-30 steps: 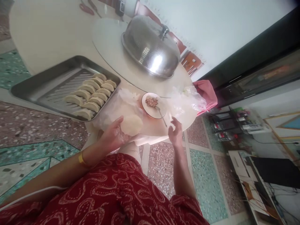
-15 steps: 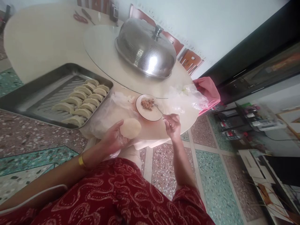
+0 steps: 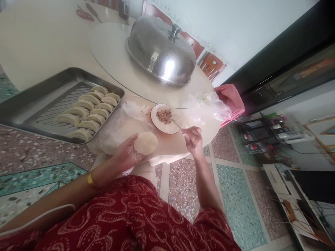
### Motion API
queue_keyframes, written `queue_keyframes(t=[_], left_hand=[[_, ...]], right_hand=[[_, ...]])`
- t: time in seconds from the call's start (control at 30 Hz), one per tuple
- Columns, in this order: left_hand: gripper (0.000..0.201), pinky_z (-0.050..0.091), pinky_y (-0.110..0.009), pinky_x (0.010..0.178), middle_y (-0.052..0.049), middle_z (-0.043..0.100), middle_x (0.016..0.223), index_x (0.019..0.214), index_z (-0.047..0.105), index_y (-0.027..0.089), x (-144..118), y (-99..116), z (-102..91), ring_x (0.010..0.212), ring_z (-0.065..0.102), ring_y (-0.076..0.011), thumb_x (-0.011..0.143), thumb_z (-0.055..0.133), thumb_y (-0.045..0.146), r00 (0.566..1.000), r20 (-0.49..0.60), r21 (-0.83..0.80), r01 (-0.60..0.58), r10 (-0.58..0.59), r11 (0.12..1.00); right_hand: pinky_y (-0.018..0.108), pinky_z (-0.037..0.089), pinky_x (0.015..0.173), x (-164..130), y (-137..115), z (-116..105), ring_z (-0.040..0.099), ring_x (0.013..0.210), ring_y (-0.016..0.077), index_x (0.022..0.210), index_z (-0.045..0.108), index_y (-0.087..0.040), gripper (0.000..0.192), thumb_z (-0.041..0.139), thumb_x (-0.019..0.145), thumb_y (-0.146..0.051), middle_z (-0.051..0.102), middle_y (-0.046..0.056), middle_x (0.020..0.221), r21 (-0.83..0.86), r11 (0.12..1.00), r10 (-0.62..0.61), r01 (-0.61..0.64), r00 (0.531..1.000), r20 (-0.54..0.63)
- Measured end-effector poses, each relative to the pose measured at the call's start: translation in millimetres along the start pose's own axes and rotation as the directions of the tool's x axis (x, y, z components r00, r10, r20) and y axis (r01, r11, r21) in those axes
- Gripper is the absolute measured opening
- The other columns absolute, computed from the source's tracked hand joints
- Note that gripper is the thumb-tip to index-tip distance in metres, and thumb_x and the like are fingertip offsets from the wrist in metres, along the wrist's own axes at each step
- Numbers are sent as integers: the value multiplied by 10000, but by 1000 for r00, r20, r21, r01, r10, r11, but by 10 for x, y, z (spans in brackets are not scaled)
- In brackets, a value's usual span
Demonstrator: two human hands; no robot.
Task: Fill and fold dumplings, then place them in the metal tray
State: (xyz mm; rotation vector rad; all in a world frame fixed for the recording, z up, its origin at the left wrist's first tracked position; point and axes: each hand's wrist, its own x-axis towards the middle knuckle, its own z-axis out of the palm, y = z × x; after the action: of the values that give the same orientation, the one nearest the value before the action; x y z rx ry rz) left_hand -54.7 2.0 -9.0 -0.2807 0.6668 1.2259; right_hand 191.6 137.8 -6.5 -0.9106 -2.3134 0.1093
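Observation:
A round, pale dumpling wrapper [image 3: 147, 143] lies across the fingers of my left hand [image 3: 128, 152], with the thumb over its edge. My right hand [image 3: 194, 141] pinches the handle of a metal spoon [image 3: 176, 123] at the plate's right side. The spoon's tip rests in minced filling [image 3: 164, 115] on a small white plate [image 3: 160, 128] with a dark rim. To the left, several folded dumplings [image 3: 85, 104] sit in two rows in a metal tray [image 3: 28, 104]. Between tray and plate is a crumpled clear plastic bag [image 3: 115, 127], close to my left hand.
A perforated steel dome lid [image 3: 162, 52] stands on the round glass turntable [image 3: 107, 45]. Another plastic bag [image 3: 209, 108] lies at the right table edge near pink cloth [image 3: 231, 101]. Red scissors [image 3: 84, 14] and a knife [image 3: 92, 12] are at the far left.
The camera view has shifted slightly, so the tray and lid appear a little further left and higher. The spoon stays in the filling, and both hands keep nearly the same pose.

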Motion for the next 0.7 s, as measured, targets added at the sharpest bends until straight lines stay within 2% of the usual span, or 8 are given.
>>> queue_keyframes(t=[0.2, 0.33, 0.43, 0.5, 0.6, 0.7], left_hand=[[417, 611, -384, 772, -125, 735, 964, 1334, 531, 122, -6, -17, -66, 871, 717, -260, 993, 386, 312, 1000, 18, 36, 9, -10, 999], [399, 607, -345, 744, -121, 733, 986, 1332, 529, 144, -16, -10, -65, 877, 717, -247, 997, 380, 303, 1000, 16, 24, 9, -9, 1000], [413, 601, -310, 690, -128, 735, 976, 1352, 510, 124, -25, -13, -40, 864, 721, -242, 1006, 362, 295, 999, 15, 12, 34, -34, 999], [428, 594, -296, 653, -135, 737, 954, 1370, 492, 107, -28, -23, -33, 844, 725, -242, 1009, 354, 290, 998, 20, 10, 54, -54, 998], [446, 585, -290, 605, -135, 741, 930, 1398, 470, 108, -25, -40, -50, 830, 728, -251, 1000, 373, 285, 998, 28, 23, 58, -58, 998], [454, 600, -315, 652, -132, 744, 943, 1409, 462, 125, -18, -44, -85, 850, 728, -260, 987, 396, 280, 998, 47, 29, 39, -40, 999]], right_hand=[[423, 421, 841, 72, 56, 186, 579, 915, 248, 925, 771, -270, 419, 438, 971, -521, 752, 60, 868, -5, 1000, 18, -18, 998, 59], [426, 413, 871, -31, -5, 60, 595, 916, 236, 940, 763, -281, 319, 497, 966, -456, 757, 37, 860, -33, 999, -21, 24, 995, 96], [415, 429, 846, -73, -36, -76, 605, 881, 223, 943, 745, -270, 289, 501, 974, -421, 759, 26, 855, -35, 999, -23, 25, 999, 38], [408, 455, 810, -59, -10, -100, 602, 834, 215, 971, 719, -245, 308, 460, 990, -410, 756, 43, 881, -24, 999, 35, -36, 999, -38], [409, 494, 775, -21, 57, -32, 595, 801, 217, 1025, 674, -223, 356, 386, 1003, -431, 744, 68, 897, -5, 993, 120, -121, 988, -95], [407, 513, 762, -29, 57, 43, 597, 807, 220, 1019, 659, -224, 374, 357, 1007, -445, 732, 67, 862, 19, 993, 122, -121, 989, -85]])
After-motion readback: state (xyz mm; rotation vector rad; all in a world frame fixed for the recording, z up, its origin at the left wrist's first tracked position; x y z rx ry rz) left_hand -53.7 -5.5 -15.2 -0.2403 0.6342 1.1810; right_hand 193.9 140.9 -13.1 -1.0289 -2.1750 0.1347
